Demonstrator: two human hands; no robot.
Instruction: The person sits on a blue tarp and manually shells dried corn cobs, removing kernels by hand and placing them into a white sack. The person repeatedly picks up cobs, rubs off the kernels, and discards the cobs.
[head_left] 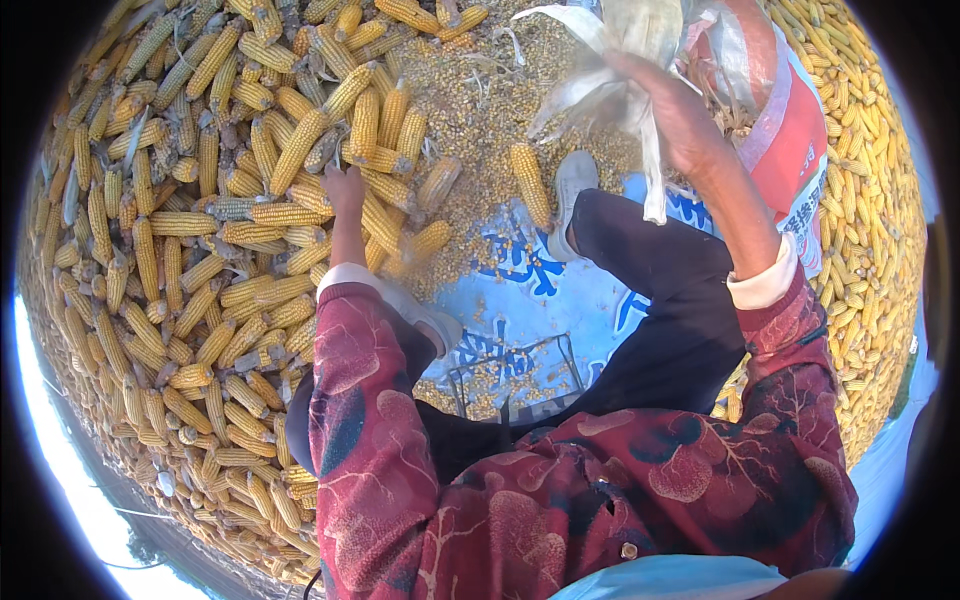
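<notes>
My left hand reaches into the heap of yellow ears of corn on the left. Its fingers are closed at the end of an ear of corn; neighbouring ears partly hide them. My right hand is raised at the upper right, closed around a bunch of pale, dry corn husks. The husks are smeared by motion, and one long strip hangs down. Beside that hand stands a red and white woven sack with husks showing in its mouth.
A single ear of corn lies by my shoe. Loose kernels cover the ground between my feet and beyond. Under me is a blue printed sheet, with a thin metal frame before my lap. More corn is heaped at the right.
</notes>
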